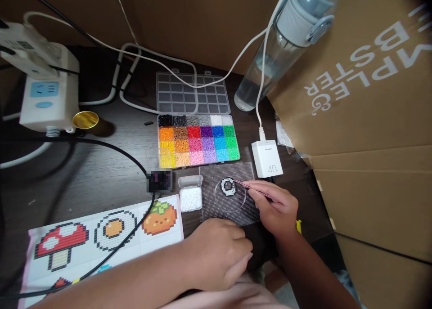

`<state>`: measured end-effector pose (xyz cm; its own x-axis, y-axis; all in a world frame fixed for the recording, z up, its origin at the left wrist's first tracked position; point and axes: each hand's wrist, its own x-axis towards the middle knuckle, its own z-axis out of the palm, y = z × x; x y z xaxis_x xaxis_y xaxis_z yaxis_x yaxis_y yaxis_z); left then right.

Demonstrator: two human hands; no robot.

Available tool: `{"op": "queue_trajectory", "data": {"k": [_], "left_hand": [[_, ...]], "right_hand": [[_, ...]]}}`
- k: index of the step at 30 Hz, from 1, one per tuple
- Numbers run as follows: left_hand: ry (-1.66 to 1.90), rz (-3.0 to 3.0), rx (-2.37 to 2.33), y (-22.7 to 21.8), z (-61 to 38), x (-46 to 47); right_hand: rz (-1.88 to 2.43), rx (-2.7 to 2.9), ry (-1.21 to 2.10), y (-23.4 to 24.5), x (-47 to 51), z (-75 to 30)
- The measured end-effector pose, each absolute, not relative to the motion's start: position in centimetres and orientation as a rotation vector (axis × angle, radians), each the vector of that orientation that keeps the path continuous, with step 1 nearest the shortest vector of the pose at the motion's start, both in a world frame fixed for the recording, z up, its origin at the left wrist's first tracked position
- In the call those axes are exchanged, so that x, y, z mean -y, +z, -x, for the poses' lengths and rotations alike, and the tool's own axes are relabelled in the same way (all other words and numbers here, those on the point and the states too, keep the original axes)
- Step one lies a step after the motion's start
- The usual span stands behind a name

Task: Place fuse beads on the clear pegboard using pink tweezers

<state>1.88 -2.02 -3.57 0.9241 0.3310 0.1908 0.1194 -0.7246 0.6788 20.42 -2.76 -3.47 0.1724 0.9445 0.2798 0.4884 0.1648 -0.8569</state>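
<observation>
Pink tweezers [257,189] are pinched in my right hand [278,205], their tips at the right edge of a small ring of white, grey and black fuse beads [228,187]. The bead ring sits on a clear pegboard [211,176], inside the upper part of a clear round outline [230,211]. My left hand [219,250] rests closed at the pegboard's near edge, its fingers curled under with nothing showing in them. Left of the board stands a small open box of white beads [191,199].
Behind the pegboard lies a sectioned bead case [199,140] with its lid [192,93] open. A white charger [266,158], water bottle [273,52] and cardboard wall [364,133] stand right. Left are a pattern sheet [91,237], black cable [111,147], gold-topped container [86,120] and power strip [50,93].
</observation>
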Motion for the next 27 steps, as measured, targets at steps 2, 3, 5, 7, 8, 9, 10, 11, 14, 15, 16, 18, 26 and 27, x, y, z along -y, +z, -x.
{"op": "queue_trajectory", "data": {"k": [2,3,5,7,8,9,10,11,14,15,16,18,26,27], "left_hand": [[0.386,-2.372,-0.32,-3.56,-1.88,2.04],[0.384,-2.373,-0.321,-3.55,-1.87,2.05],[0.383,-2.377,-0.327,-3.52,-1.86,2.08],[0.385,-2.38,-0.331,-3.52,-1.85,2.09],[0.387,-2.381,-0.331,-3.52,-1.84,2.1],[0.387,-2.382,-0.33,-3.53,-1.84,2.09],[0.387,-2.383,-0.327,-3.55,-1.85,2.09],[0.386,-2.383,-0.323,-3.56,-1.86,2.08],[0.384,-2.378,-0.315,-3.59,-1.88,2.04],[0.383,-2.377,-0.314,-3.59,-1.89,2.03],[0.383,-2.375,-0.314,-3.59,-1.9,2.02],[0.388,-2.374,-0.313,-3.58,-1.91,2.02],[0.41,-2.369,-0.309,-3.55,-1.96,2.02],[0.409,-2.37,-0.31,-3.52,-1.95,2.01]], "right_hand": [[1.468,1.463,0.589,-3.49,2.76,-20.46],[1.468,1.465,0.589,-3.49,2.76,-20.47],[1.468,1.468,0.589,-3.51,2.78,-20.47],[1.471,1.464,0.588,-3.51,2.8,-20.45],[1.474,1.462,0.588,-3.51,2.81,-20.44],[1.475,1.461,0.588,-3.5,2.82,-20.42],[1.476,1.46,0.589,-3.49,2.81,-20.41],[1.476,1.46,0.591,-3.48,2.79,-20.39],[1.473,1.461,0.6,-3.47,2.72,-20.37],[1.474,1.458,0.6,-3.47,2.7,-20.37],[1.475,1.455,0.598,-3.47,2.7,-20.37],[1.477,1.447,0.593,-3.45,2.71,-20.37],[1.485,1.443,0.586,-3.37,2.74,-20.36],[1.487,1.442,0.582,-3.39,2.73,-20.35]]}}
